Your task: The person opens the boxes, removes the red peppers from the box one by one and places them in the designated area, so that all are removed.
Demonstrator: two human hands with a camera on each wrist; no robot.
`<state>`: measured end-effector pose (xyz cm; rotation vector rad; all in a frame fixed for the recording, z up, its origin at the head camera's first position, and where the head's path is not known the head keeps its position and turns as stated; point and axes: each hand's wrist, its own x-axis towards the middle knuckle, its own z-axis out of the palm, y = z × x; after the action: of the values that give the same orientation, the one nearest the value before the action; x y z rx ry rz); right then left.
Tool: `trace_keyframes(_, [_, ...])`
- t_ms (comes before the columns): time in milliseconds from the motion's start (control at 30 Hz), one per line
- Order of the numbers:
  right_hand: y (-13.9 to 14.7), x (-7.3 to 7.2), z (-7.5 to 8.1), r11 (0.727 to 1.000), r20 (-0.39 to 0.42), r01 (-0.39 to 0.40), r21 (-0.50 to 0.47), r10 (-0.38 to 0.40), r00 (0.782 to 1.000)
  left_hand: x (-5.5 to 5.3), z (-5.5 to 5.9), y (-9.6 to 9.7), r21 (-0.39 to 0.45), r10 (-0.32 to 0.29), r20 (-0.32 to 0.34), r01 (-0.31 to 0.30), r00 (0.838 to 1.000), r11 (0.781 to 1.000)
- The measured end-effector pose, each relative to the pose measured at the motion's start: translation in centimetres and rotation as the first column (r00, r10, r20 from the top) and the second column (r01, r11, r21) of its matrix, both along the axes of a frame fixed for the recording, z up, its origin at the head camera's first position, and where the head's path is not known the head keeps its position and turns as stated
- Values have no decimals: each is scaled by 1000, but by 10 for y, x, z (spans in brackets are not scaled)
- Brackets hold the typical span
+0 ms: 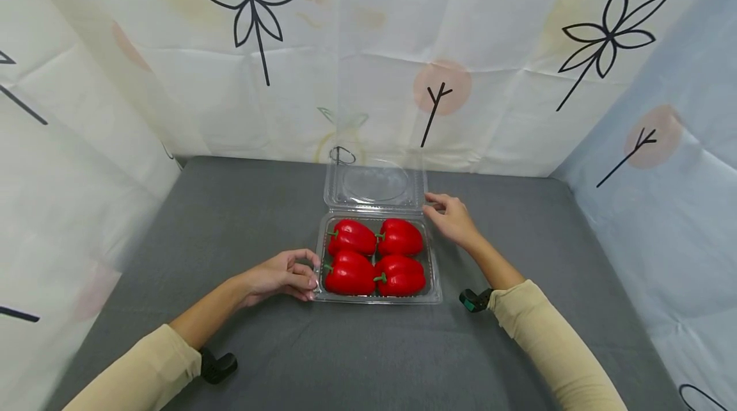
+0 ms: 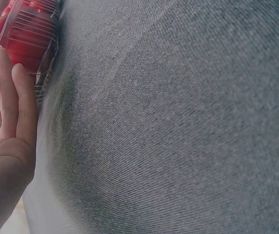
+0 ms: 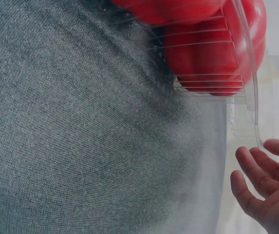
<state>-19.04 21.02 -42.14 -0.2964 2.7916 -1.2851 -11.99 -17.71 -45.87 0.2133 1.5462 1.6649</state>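
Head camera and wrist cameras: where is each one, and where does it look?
Head: on the head, looking forward and down at the clear box; left hand, right hand, sleeves show.
Left wrist: on that wrist, facing gray cloth and box; left hand shows.
Right wrist: on that wrist, facing cloth and box; right hand shows.
Both wrist views share the red peppers.

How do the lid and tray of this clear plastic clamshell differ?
The lid is open at the back; the tray sits in front of it. The tray holds four red bell peppers; the lid holds none. The lid is oval-patterned; the tray is ribbed. Both are clear plastic.
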Motion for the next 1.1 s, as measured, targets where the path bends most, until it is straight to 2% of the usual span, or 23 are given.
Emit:
trace_keyframes(200, [4,3,-1,999,7,-35,24,35,999,1,-1,0,0,-1,-5,1,1000,1000])
trace_keyframes(367, [7,6,1,996,-35,-70,47,71,997,2,0,0,4,6,-1,-6,1000,1000])
trace_keyframes(500, [10,12,8,989,-80,-142,38,145,986,3,2,0,-2,8,2,-8,1000,1000])
trace_keyframes(633, [13,20,14,972,-90,-235,22,236,968,3,2,-1,2,8,5,-8,1000,1000])
trace_keyframes(800, [16,32,20,930,-61,-361,-73,357,932,3,1,0,24,7,-2,-7,1000,1000])
trace_keyframes(933, [13,40,19,856,0,-476,-200,486,874,3,2,0,30,16,0,-16,1000,999])
trace_keyframes(1033, [11,45,19,815,33,-534,-225,555,831,3,1,0,24,16,1,-16,1000,1000])
trace_keyframes(1100, [10,47,20,809,34,-552,-202,569,822,3,1,1,25,19,-1,-19,1000,1000])
